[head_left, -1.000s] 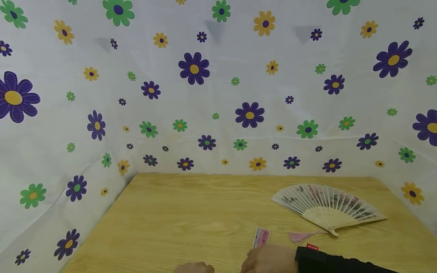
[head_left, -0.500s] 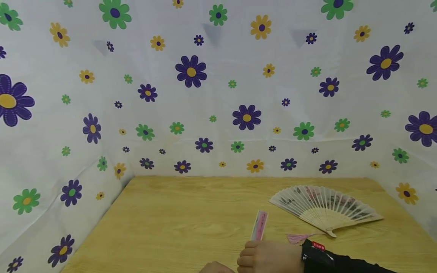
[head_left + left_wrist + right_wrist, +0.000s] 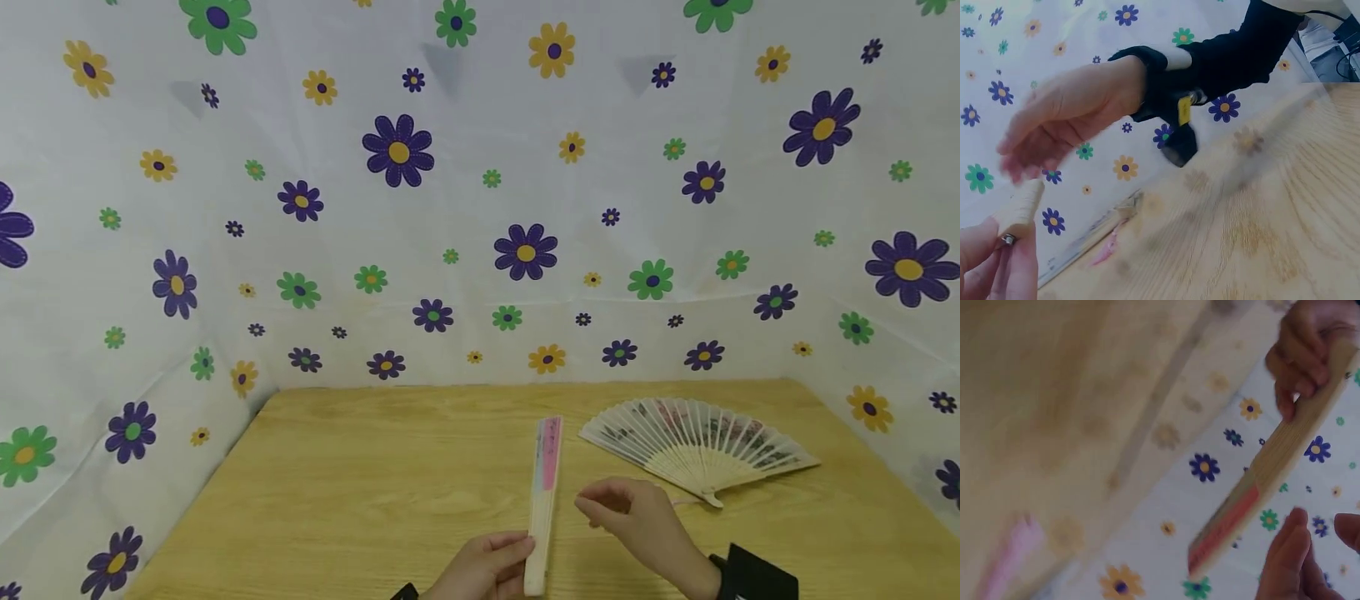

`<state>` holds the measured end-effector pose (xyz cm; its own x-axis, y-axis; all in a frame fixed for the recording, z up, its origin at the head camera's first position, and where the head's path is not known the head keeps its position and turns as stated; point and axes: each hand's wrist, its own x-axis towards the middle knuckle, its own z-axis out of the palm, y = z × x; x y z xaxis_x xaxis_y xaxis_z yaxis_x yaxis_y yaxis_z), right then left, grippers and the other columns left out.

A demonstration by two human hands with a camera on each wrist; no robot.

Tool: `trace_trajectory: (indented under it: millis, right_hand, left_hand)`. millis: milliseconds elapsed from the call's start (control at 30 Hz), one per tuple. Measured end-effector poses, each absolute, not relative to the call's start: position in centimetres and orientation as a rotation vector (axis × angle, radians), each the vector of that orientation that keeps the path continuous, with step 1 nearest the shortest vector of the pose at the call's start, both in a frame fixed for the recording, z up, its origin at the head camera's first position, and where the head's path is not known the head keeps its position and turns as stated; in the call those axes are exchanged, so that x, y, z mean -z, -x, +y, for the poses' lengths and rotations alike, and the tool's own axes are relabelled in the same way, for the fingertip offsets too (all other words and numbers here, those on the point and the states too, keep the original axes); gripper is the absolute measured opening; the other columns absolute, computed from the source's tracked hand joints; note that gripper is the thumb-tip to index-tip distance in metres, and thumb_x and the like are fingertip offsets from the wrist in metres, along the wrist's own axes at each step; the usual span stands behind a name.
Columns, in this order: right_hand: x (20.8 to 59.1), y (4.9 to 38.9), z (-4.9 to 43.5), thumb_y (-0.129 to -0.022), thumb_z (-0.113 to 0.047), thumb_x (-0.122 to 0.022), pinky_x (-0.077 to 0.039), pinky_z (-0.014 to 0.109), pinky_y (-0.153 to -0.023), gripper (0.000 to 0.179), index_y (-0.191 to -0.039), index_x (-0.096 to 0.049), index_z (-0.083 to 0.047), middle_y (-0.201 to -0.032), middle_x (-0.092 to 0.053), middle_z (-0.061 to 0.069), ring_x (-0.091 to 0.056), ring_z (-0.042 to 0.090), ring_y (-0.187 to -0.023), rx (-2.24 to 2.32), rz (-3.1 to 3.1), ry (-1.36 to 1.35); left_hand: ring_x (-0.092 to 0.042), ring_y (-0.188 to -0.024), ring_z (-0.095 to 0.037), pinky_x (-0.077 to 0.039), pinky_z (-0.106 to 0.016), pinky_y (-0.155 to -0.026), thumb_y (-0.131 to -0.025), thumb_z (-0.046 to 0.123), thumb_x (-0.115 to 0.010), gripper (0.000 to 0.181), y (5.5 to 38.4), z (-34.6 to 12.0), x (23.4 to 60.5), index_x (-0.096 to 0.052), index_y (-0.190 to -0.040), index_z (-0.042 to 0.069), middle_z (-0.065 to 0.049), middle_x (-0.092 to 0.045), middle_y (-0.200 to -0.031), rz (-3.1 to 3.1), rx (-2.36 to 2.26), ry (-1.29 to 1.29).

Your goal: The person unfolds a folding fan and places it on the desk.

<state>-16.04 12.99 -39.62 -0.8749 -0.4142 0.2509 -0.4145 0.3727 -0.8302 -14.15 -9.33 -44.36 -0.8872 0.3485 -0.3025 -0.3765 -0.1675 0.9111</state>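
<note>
A folded hand fan [image 3: 546, 492], pale ribs below and pink and grey cloth at the top, stands nearly upright in the head view. My left hand [image 3: 480, 571] pinches it near its lower end, thumb across the ribs. In the left wrist view a small metal rivet [image 3: 1008, 239] shows at the fan's base. Just to the fan's right is my right hand [image 3: 645, 521], its fingers loosely bent and apart from the fan. The right wrist view shows a gap between the right fingers [image 3: 1288, 556] and the fan's cloth end [image 3: 1222, 528].
A second fan [image 3: 757, 475] lies spread open on the wooden table [image 3: 360, 483] at the back right. Its pink tassel [image 3: 1107, 249] shows in the left wrist view. White flowered cloth [image 3: 465, 208] surrounds the table at the back and sides.
Both hands have come up into view with the folded fan, which now stands more upright. The right hand has let go of it and moved off to the right.
</note>
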Motion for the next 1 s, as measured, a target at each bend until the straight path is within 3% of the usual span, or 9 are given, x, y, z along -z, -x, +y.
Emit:
trace_trajectory:
  millis: [100, 200, 367, 600, 767, 1000]
  right_hand:
    - [40.6, 16.5, 13.0, -0.098, -0.026, -0.059, -0.062, 0.042, -0.072, 0.041, -0.107, -0.069, 0.012, -0.088, -0.074, 0.012, -0.068, 0.02, -0.074, -1.996, -2.775, -0.52]
    - [41.3, 16.8, 12.7, -0.097, -0.023, -0.06, -0.063, 0.034, -0.068, 0.038, -0.102, -0.071, 0.013, -0.084, -0.075, 0.007, -0.069, 0.017, -0.07, -2.126, -2.795, -0.505]
    - [41.5, 16.9, 12.0, -0.091, -0.013, -0.066, -0.058, 0.018, -0.053, 0.025, -0.089, -0.074, 0.011, -0.07, -0.073, 0.001, -0.066, 0.008, -0.058, -2.089, -2.775, -0.433]
    - [42.1, 17.3, 11.2, -0.085, -0.014, -0.073, -0.048, 0.014, -0.045, 0.027, -0.066, -0.069, 0.006, -0.05, -0.059, -0.01, -0.058, 0.004, -0.048, -1.999, -2.776, -0.365]
    - [42.4, 17.5, 11.0, -0.085, -0.017, -0.073, -0.048, 0.016, -0.044, 0.028, -0.068, -0.071, 0.005, -0.049, -0.059, -0.01, -0.057, 0.005, -0.047, -1.94, -2.764, -0.282]
    - [42.2, 17.6, 11.4, -0.086, -0.018, -0.072, -0.052, 0.018, -0.047, 0.026, -0.064, -0.071, -0.003, -0.05, -0.061, -0.009, -0.06, 0.006, -0.049, -1.985, -2.739, -0.148]
  left_hand:
    - [-0.069, -0.09, -0.02, -0.061, -0.027, -0.079, -0.099, 0.008, -0.058, 0.033, 14.4, -8.5, 44.6, -0.06, -0.121, -0.015, -0.007, -0.075, -0.093, 1.664, -2.102, 0.073]
    - [-0.07, -0.089, -0.022, -0.062, -0.028, -0.078, -0.098, 0.005, -0.058, 0.028, 14.4, -7.8, 44.9, -0.064, -0.117, -0.015, -0.015, -0.076, -0.095, 1.726, -2.048, 0.049]
    - [-0.069, -0.075, -0.012, -0.061, -0.018, -0.066, -0.094, 0.003, -0.063, 0.023, 14.9, -7.2, 44.8, -0.069, -0.109, -0.013, -0.017, -0.076, -0.09, 1.916, -1.938, -0.066]
    - [-0.061, -0.059, -0.001, -0.051, -0.008, -0.051, -0.09, 0.0, -0.066, 0.019, 15.5, -7.3, 44.5, -0.072, -0.102, -0.014, -0.011, -0.076, -0.08, 2.014, -1.894, -0.171]
    - [-0.062, -0.062, -0.001, -0.051, -0.008, -0.054, -0.093, 0.003, -0.064, 0.023, 15.7, -7.3, 44.6, -0.07, -0.106, -0.015, -0.004, -0.076, -0.079, 1.972, -1.935, -0.149]
    - [-0.065, -0.07, -0.003, -0.056, -0.012, -0.061, -0.095, 0.003, -0.062, 0.026, 15.8, -7.3, 44.8, -0.066, -0.11, -0.018, -0.005, -0.077, -0.085, 1.951, -2.022, -0.165]
